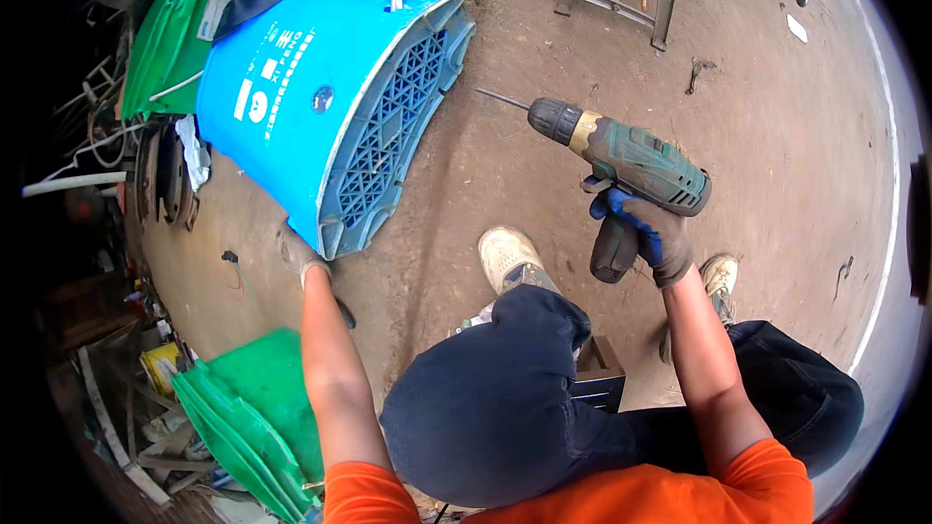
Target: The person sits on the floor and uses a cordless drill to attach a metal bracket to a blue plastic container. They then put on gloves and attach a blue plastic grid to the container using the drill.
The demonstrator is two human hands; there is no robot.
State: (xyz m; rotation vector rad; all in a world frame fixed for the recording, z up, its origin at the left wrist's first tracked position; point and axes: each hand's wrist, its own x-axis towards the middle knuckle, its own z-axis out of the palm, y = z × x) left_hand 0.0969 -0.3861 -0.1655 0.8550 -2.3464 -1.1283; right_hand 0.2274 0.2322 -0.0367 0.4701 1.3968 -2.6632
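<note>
Drill and piled scrap mark a workshop.

An orange short-sleeved shirt is worn with dark trousers, pale shoes and gloves – the right one grey and blue.

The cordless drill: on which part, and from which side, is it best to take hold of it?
The cordless drill is probably best held by its pistol grip, from behind, opposite the drill bit. The grip branches off the body, so a hand can wrap it, as the gloved right hand does. The bit points leftward, so avoid the chuck.
</note>
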